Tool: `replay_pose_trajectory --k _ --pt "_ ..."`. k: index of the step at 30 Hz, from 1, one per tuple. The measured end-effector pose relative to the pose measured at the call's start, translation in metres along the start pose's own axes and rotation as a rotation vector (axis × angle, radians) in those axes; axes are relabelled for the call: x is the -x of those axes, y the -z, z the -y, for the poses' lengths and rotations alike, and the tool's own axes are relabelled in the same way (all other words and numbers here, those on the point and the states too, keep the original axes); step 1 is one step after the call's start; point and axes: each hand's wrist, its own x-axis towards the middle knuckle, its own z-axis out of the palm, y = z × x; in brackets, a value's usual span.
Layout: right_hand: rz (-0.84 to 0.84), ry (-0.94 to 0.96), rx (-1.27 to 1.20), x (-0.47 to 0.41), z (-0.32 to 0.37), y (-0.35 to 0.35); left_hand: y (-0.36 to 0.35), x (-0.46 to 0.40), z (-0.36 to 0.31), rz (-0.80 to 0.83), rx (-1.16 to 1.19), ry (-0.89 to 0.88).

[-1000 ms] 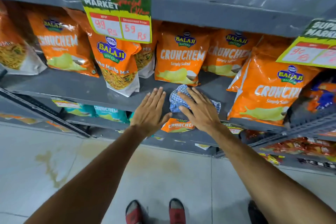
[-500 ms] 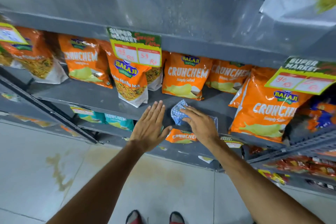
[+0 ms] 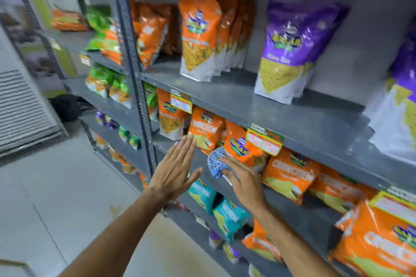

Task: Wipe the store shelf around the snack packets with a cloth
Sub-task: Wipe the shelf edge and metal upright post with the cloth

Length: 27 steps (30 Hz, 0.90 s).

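A tall grey metal shelf unit is seen at an angle, filling most of the view w/ several tiers; its perforated upright runs down the left-centre. A pale tiled floor is seen lower left, and a ribbed panel is leaned at the far left.

On the upper tier, purple packets are stood upright at right, w/ orange packets stood in a row further left. On the tier below, orange snack packets are lined up along the back, approx. side by side, some tilted fwd. Teal packets are seen on the tier under that. Yellow-and-red price tags are hung from the shelf edges; text is too blurred to be read.

Both bare forearms are reached in from the bottom. The left hand is held flat and empty, fingers straight and together, thumb spread, in front of the middle tier near its front edge; whether the shelf is touched can't be told. The right hand is closed loosely over a blue-checked cloth, which is bunched under the fingertips and pressed at the middle tier, just beside and touching the foot of an orange mix packet. The cloth sticks out past the fingers toward the left hand, w/ a small gap kept between the two.
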Motion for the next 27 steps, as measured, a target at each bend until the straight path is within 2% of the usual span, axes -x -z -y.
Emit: replay_pose_trajectory --k 8,14,21,27 --pt "-0.064 0.101 -0.137 -0.119 0.082 -0.067 0.043 -0.035 0.134 -0.12 -0.059 0.069" --pt "-0.248 0.108 -0.182 -0.246 0.142 -0.121 0.074 -0.112 0.259 -0.28 -0.017 0.079" --pt "-0.416 -0.031 -0.11 -0.4 0.181 -0.145 0.112 -0.219 0.361 -0.459 0.037 -0.061" --pt "-0.436 -0.351 0.116 -0.521 0.151 -0.151 0.114 -0.297 0.396 -0.655 0.092 -0.113"
